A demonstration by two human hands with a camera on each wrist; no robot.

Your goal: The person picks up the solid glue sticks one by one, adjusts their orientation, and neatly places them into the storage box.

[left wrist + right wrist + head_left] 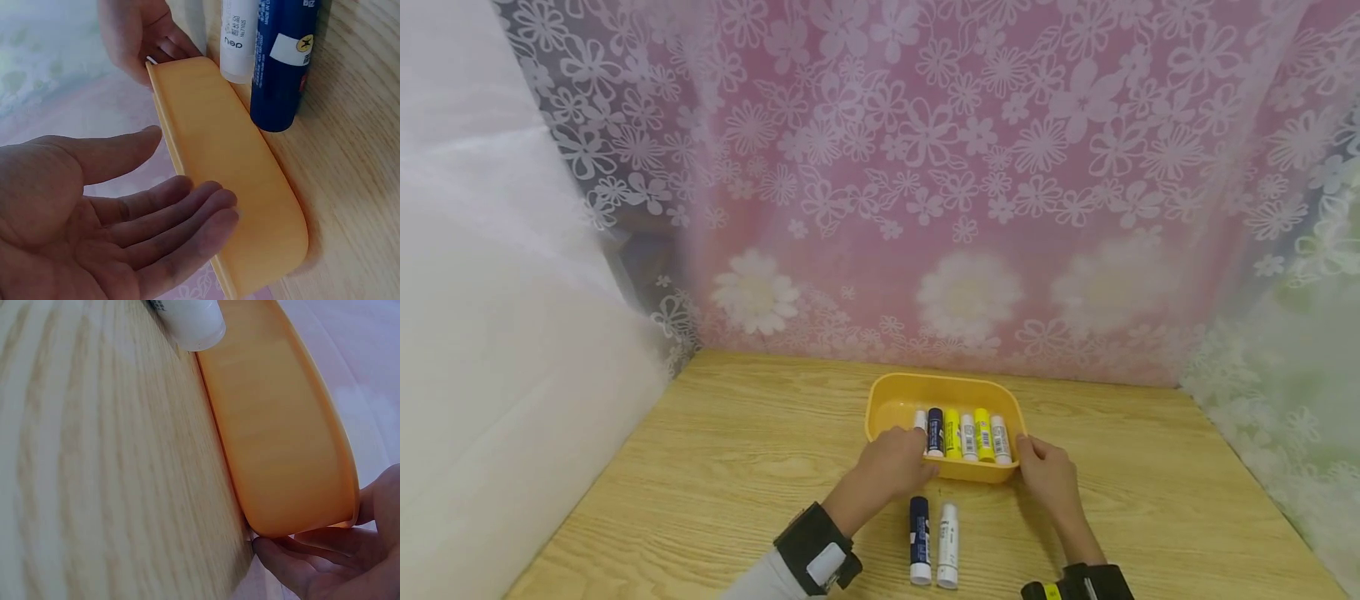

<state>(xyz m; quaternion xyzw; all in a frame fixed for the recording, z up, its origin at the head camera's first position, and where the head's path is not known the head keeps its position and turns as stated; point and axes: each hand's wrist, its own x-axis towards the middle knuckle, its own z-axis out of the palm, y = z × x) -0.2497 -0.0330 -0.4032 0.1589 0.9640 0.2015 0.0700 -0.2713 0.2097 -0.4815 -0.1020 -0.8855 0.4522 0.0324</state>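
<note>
A yellow plastic basket point(973, 472) stands on the table with a row of several glue sticks leaning inside it: white, dark blue point(936, 432) and yellow point(982, 435). My left hand point(891, 465) is at the basket's front left, partly covering one white stick. In the left wrist view, its fingers point(187, 240) are loosely extended beside the basket's outer wall, with the thumb apart and nothing gripped. My right hand point(1051, 477) holds the basket's right end by the rim, thumb at the edge and fingers point(284, 565) against the outside.
A dark blue glue stick point(920, 540) and a white one point(948, 546) stand side by side on the wooden table point(715, 467), just in front of the basket. Behind the table hangs a pink flowered curtain point(865, 208); a white sheet point(512, 333) borders the left side.
</note>
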